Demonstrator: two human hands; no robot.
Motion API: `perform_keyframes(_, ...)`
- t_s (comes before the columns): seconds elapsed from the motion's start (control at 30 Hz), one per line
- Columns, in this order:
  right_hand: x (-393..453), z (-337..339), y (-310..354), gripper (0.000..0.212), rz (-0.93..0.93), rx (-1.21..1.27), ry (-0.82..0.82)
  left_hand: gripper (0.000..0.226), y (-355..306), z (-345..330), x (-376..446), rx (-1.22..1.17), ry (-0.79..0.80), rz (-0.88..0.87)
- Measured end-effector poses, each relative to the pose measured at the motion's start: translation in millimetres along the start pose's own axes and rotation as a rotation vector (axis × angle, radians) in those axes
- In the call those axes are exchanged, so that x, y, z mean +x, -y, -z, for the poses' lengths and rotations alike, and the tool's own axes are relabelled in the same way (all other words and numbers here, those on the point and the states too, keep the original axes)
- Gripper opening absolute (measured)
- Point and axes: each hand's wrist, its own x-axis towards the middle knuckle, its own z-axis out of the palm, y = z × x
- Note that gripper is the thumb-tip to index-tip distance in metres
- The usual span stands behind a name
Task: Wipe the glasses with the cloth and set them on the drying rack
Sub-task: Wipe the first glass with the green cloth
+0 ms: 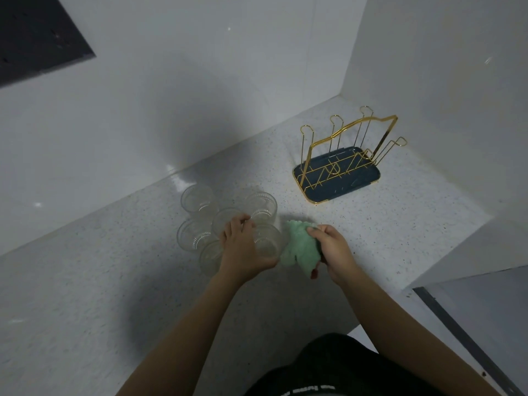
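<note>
Head-worn view, steeply down, close

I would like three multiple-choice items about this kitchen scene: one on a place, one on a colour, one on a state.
1. Where does the gold wire drying rack with the blue tray stand?
A. in the far right corner
B. left of the glasses
C. on the floor

2. What colour is the fluffy cloth?
A. red
B. light green
C. black

3. What does the left hand do?
A. hangs idle
B. holds the cloth
C. grips a clear glass

Answers: A, it stands beside both walls; B, its pile is green; C, the fingers curl round the glass.
</note>
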Motion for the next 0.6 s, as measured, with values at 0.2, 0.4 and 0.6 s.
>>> perform_keyframes(0.2,-33.6,6.0,19.5,0.016,0.091,0.211,0.118,0.081,-14.2,27.1,-11.2,-0.389,-0.012,-0.021)
perform_keyframes(0.4,-67.9,-6.9,27.7,0.003,0.205,0.337,0.228,0.081,-26.3,48.5,-28.1,-0.906,0.038,0.118)
perform_keyframes(0.6,-101.1,-31.6,17.7,0.028,0.283,0.462,0.377,0.073,-47.2,43.8,-51.6,-1.385,0.01,0.174)
